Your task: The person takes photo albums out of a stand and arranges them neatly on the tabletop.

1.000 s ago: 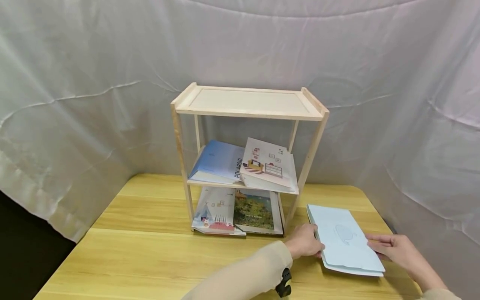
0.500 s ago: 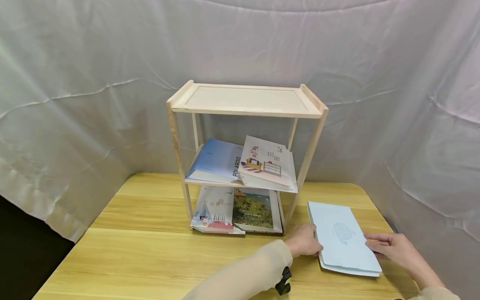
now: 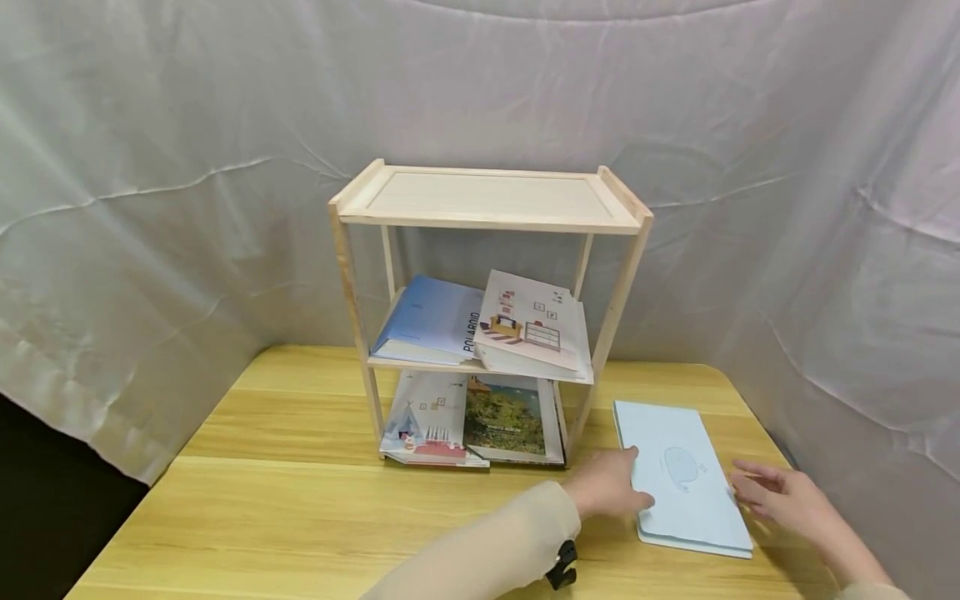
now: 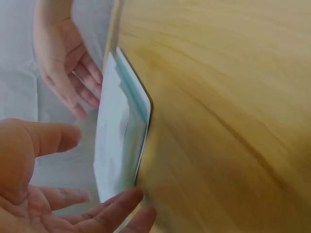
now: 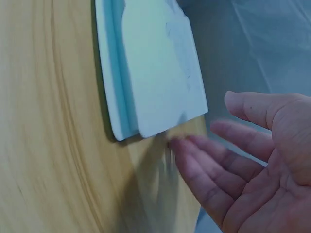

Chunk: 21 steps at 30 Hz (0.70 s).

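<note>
A pale blue album (image 3: 690, 479) with a whale drawing on its cover lies flat on the table, right of the shelf. My left hand (image 3: 609, 485) is at its left side, thumb and fingers spread. In the left wrist view, the left hand's fingertips (image 4: 131, 196) come close to the album's edge; whether they touch it I cannot tell. Off the album's right edge is my right hand (image 3: 783, 500), its fingers loosely extended and holding nothing. The right wrist view shows a small gap between those fingers (image 5: 209, 170) and the album (image 5: 155, 73).
A small wooden shelf (image 3: 487, 198) stands at the back middle of the table (image 3: 262, 517). Its middle level bears a blue POLAROID album (image 3: 431, 317) and a white illustrated one (image 3: 528, 325). Lower down lie a tent-pictured album (image 3: 427, 417) and a photo album (image 3: 506, 417). Grey cloth (image 3: 480, 83) hangs behind.
Both hands gripped the album's sides earlier; now their fingers have spread and loosened from it. The album sits slightly further left in the head view, which has itself shifted a little.
</note>
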Motion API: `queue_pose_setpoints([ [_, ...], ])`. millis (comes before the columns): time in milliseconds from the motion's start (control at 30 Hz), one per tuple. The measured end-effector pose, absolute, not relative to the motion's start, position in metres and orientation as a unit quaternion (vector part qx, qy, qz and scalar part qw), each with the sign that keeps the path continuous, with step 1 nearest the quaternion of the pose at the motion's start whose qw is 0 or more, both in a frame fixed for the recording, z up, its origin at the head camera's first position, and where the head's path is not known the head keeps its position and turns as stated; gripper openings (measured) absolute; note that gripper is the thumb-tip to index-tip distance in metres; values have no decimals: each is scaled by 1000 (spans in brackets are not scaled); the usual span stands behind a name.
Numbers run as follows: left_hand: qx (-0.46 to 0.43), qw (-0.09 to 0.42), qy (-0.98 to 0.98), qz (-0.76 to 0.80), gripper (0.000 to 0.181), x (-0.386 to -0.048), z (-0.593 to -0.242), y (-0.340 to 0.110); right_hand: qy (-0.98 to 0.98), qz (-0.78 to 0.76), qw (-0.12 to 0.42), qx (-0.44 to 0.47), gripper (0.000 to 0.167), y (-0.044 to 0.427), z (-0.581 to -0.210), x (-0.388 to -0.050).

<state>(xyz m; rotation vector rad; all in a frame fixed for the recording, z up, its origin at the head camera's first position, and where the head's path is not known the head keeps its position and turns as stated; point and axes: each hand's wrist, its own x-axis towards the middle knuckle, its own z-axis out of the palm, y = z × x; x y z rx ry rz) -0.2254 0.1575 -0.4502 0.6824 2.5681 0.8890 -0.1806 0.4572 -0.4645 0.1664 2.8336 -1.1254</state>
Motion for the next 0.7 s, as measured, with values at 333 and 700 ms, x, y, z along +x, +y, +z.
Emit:
queue_pose_setpoints([
  [333,329,85,914,223,86,-212,-430,120,958,-285,-11,-13,70,436,-449,-171],
  [700,375,-13,913,159,83,-186,-404,75,951,-281,-110,-65,74,396,-439,-158],
])
